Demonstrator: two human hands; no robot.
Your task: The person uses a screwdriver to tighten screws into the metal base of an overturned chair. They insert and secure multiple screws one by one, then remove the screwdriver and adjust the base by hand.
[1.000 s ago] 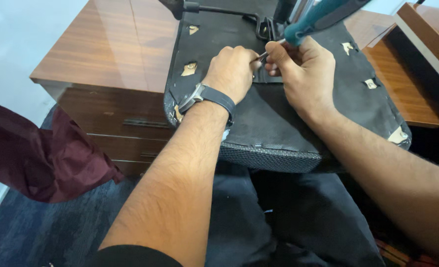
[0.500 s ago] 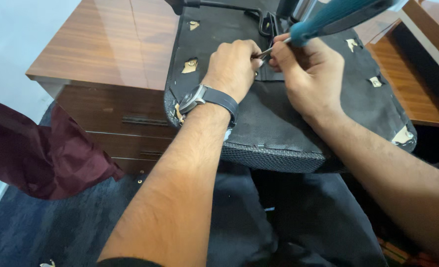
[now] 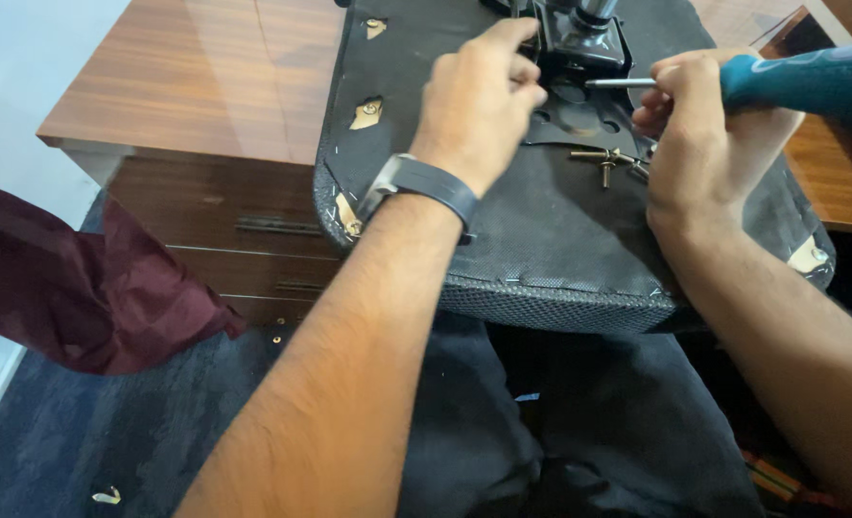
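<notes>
An upturned black chair seat [image 3: 560,249] rests across my lap and against a wooden cabinet. My left hand [image 3: 479,96], with a dark watch on the wrist, presses on the black metal mechanism plate [image 3: 589,43] at the seat's centre. My right hand [image 3: 699,134] grips a teal-handled screwdriver [image 3: 810,82] whose metal shaft points left at the plate. Loose brass bolts [image 3: 603,158] lie on the seat fabric just left of my right hand.
The wooden drawer cabinet [image 3: 205,105] stands at left under the seat's edge. A maroon cloth [image 3: 81,288] hangs at far left. Dark carpet [image 3: 109,441] below holds a small brass piece [image 3: 106,496]. More wooden furniture [image 3: 829,173] is at right.
The view has moved in closer to the seat. My right hand has shifted right and now holds the screwdriver level, tip at the plate; my left hand moved up onto the mechanism.
</notes>
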